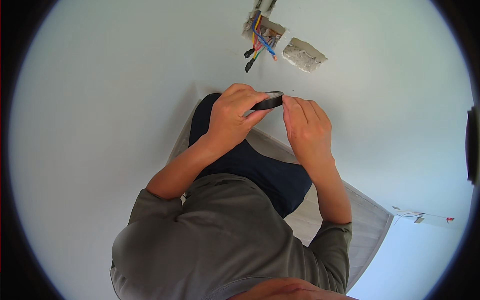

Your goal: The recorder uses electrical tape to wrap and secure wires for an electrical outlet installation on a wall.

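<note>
A roll of black tape [267, 104] is held up in front of the wall by my left hand [230, 115], its fingers and thumb closed round the roll's left side. My right hand [305, 125] has its fingertips pinched at the roll's right edge; whether a tape end is between them is too small to tell. Above both hands, colored wires [259, 37], some with black-wrapped tips, hang from a rough opening in the wall, beside a second rough recess [302, 55].
The white wall [100, 100] surrounds the openings. Below are my legs in dark trousers [272, 180] and a light wood-look floor [365, 235]. At the right, thin wires [417, 215] come out of another wall, and a dark object [470, 145] sits at the rim.
</note>
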{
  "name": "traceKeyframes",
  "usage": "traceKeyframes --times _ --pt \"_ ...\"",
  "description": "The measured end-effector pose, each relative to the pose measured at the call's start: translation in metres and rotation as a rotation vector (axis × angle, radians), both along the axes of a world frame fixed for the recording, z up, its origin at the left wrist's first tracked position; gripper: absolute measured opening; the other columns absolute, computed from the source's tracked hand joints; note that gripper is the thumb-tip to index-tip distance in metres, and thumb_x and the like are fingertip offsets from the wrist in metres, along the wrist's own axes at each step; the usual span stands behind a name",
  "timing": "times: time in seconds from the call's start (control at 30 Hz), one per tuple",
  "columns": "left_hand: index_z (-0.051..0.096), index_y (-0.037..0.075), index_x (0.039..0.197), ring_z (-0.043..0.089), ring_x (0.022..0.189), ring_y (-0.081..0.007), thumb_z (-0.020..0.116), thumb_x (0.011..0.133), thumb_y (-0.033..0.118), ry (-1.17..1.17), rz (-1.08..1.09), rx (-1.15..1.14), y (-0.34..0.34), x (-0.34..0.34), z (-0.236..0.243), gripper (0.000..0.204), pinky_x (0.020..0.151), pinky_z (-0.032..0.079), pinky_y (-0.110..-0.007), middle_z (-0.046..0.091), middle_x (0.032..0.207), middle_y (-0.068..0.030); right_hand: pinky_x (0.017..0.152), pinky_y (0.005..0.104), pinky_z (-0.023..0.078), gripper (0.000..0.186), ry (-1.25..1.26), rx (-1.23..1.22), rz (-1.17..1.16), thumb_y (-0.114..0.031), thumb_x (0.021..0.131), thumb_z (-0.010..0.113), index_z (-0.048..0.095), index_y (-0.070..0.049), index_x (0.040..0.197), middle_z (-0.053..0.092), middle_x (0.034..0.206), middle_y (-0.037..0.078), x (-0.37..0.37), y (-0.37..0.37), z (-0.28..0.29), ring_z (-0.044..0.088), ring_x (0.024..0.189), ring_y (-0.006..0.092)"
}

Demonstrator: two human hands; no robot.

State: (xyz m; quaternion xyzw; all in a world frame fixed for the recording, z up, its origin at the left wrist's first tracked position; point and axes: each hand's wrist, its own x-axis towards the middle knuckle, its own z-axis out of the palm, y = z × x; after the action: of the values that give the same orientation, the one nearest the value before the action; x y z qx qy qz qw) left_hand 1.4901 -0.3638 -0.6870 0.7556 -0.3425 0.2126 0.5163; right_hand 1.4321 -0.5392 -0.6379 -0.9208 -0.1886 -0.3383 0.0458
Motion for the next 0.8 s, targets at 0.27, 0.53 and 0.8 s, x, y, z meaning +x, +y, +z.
traceKeyframes --times 0.27,0.53,0.8 --pt "0.069 0.001 0.112 0.064 0.102 -0.0167 0.075 0.082 0.000 0.621 -0.394 -0.562 -0.006 -0.011 -0.012 0.031 0.084 0.053 -0.029 0.070 0.107 -0.0095 0.062 0.0264 0.046 0.010 0.890 1.512 0.159 -0.006 0.092 0.062 0.065 -0.001 0.101 0.063 0.081 0.001 0.007 -0.031 0.016 0.056 0.067 0.0103" --pt "0.058 -0.004 0.125 0.062 0.109 -0.0188 0.065 0.091 0.001 0.986 -0.641 -0.859 -0.024 -0.015 -0.010 0.035 0.095 0.052 -0.036 0.064 0.119 -0.0126 0.084 0.0265 0.047 0.026 0.694 0.978 0.247 -0.012 0.096 0.063 0.062 0.000 0.120 0.065 0.095 0.002 0.007 -0.026 0.022 0.060 0.088 0.0130" --pt "0.051 -0.002 0.129 0.061 0.107 -0.0236 0.052 0.102 0.023 1.162 -0.652 -1.074 -0.030 0.011 0.003 0.037 0.096 0.051 -0.043 0.061 0.117 -0.0137 0.073 0.0339 0.051 0.024 0.259 0.059 0.005 -0.006 0.088 0.066 0.063 -0.007 0.112 0.066 0.093 0.010 0.033 -0.006 0.105 0.063 0.081 0.0272"
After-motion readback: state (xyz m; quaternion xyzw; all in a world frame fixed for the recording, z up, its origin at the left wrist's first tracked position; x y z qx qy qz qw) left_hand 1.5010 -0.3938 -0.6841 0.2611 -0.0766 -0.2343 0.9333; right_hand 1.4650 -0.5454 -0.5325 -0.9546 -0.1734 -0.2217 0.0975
